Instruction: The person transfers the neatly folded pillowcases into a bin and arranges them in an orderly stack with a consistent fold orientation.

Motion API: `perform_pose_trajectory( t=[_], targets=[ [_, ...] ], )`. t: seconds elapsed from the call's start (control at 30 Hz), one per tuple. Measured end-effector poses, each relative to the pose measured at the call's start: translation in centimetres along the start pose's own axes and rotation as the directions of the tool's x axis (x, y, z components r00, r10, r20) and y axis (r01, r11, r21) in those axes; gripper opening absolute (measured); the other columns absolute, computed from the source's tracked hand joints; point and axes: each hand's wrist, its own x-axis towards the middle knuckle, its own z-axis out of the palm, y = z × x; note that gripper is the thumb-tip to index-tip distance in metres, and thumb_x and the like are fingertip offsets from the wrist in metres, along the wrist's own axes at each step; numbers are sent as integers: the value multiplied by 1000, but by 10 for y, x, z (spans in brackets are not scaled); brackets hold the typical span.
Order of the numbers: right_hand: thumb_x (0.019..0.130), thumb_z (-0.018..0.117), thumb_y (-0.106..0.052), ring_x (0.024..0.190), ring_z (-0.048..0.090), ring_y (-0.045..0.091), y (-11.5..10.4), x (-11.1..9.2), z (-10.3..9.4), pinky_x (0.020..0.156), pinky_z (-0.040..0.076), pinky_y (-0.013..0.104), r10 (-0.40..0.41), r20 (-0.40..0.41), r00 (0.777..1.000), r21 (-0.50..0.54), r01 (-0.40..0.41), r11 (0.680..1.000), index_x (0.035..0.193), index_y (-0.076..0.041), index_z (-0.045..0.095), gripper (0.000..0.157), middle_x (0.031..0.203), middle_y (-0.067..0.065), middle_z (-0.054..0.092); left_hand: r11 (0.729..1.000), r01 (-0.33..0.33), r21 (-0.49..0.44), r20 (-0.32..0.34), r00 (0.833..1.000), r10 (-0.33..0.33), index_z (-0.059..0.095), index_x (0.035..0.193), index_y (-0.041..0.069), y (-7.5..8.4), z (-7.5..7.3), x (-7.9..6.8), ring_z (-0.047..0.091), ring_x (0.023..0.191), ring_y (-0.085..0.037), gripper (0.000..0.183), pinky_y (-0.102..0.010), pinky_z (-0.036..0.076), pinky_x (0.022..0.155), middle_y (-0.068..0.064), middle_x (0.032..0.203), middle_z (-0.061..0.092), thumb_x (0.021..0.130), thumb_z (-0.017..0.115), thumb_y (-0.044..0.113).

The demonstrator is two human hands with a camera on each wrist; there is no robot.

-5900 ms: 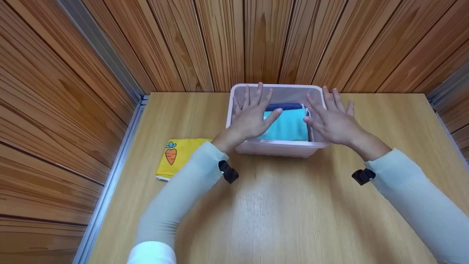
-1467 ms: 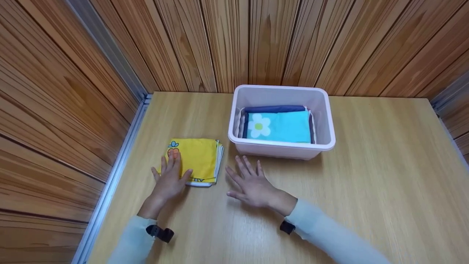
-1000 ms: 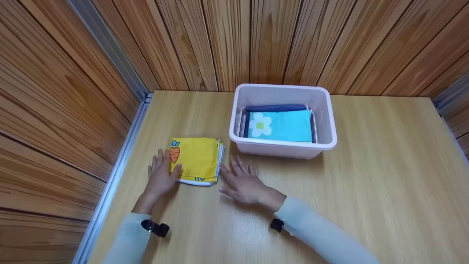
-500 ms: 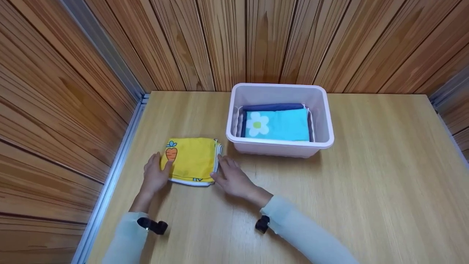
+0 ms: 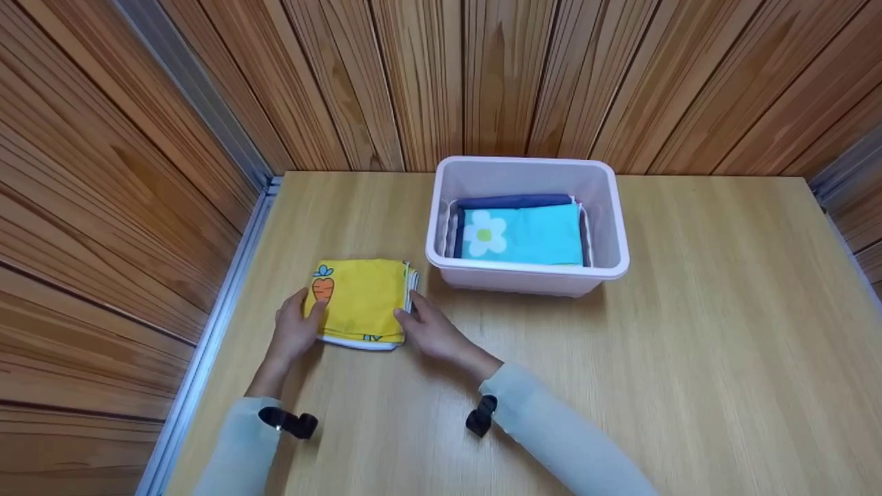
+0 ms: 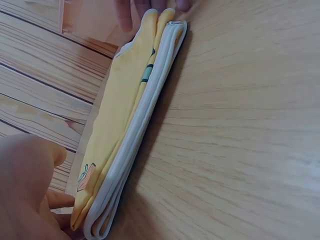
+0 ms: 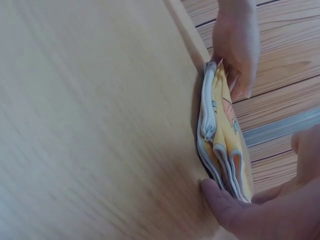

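Note:
A folded yellow zippered fabric cover point(image 5: 364, 296) with a carrot print lies on the table to the left of the bin. Its white zipper and stacked folded edges show in the right wrist view. My left hand point(image 5: 293, 332) grips the cover's left edge, thumb over the top and fingers at the side. At the opposite edge my right hand point(image 5: 437, 334) pinches the folded layers point(image 7: 230, 167), with a finger low against the table. The cover hides parts of the fingertips.
A pale pink plastic bin point(image 5: 527, 281) stands at the back middle. Inside it are a folded turquoise cloth point(image 5: 541, 234) with a white flower and a dark blue folded cloth point(image 5: 513, 201). Wooden panel walls point(image 5: 496, 83) border the table point(image 5: 689, 344) at the back and left.
Both hands have left the bin and come down to the yellow cover. The left hand slid to its left edge, the right moved left onto its right edge. The cover stays on the table.

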Motion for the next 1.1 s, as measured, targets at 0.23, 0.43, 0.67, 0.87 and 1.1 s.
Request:
perform_pose_trajectory(
  t=[0.23, 0.43, 0.67, 0.87, 1.1],
  targets=[
    [109, 44, -43, 135, 47, 22, -1, 3, -2, 115, 37, 45, 44, 22, 999, 224, -48, 973, 164, -11, 16, 69, 159, 11, 38, 998, 14, -65, 32, 999, -12, 16, 159, -5, 2, -2, 0, 15, 153, -41, 68, -55, 14, 123, -28, 164, 20, 110, 42, 33],
    [108, 47, -39, 128, 56, 21, -3, 8, -4, 112, 41, 45, 98, 16, 995, 409, -96, 907, 162, -11, 23, 65, 151, 8, 50, 989, 47, -143, 46, 998, -41, 17, 160, -4, 4, -5, 1, 17, 153, -38, 66, -53, 16, 123, -25, 165, 21, 109, 44, 30],
    [107, 50, -23, 114, 67, 25, 1, 13, -7, 104, 49, 42, 120, 3, 993, 529, -103, 842, 154, -2, 36, 54, 130, 14, 67, 977, 76, -198, 61, 996, -65, 18, 158, -8, 3, -6, 1, 36, 142, -36, 65, -49, 28, 120, -28, 160, 29, 109, 44, 25],
    [103, 58, -19, 111, 66, 24, 3, 14, -9, 102, 51, 40, 174, -14, 985, 512, -142, 847, 158, 3, 27, 67, 132, 16, 65, 972, 88, -219, 59, 995, -77, 33, 152, -11, 0, -4, -1, 56, 112, -26, 55, -29, 50, 93, -28, 141, 50, 108, 43, 20],
    [102, 60, -13, 97, 68, 21, 9, 16, -12, 93, 56, 37, 146, -20, 989, 510, -115, 853, 147, 4, 45, 51, 124, 17, 69, 962, 94, -256, 74, 994, -78, 40, 152, -2, 4, -2, -4, 55, 112, -27, 52, -27, 48, 85, -24, 139, 51, 105, 48, 17]
  ],
)
